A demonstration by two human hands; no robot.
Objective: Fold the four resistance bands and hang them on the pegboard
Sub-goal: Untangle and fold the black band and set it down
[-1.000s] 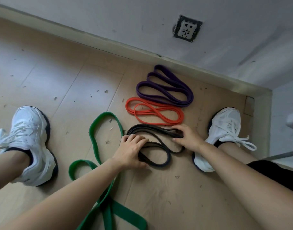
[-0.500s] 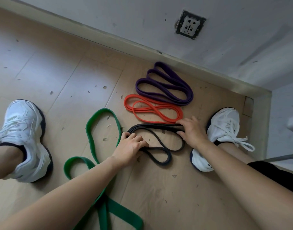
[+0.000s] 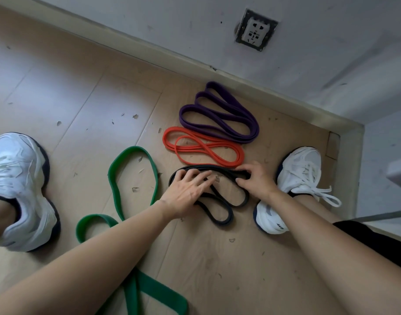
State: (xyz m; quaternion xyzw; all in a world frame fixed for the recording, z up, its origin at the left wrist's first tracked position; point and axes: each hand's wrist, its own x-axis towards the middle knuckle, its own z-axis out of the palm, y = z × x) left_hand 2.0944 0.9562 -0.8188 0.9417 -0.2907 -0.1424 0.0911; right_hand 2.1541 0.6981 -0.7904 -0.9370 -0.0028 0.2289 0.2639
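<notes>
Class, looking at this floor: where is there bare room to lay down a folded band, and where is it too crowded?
Free: the wide floor between the left shoe, the green band and the baseboard. Crowded: the corner, where the purple band, orange band and black band lie stacked beside the right shoe, under both hands.

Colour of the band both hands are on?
Black band, clearest in the head view; left hand and right hand rest on it.
</notes>
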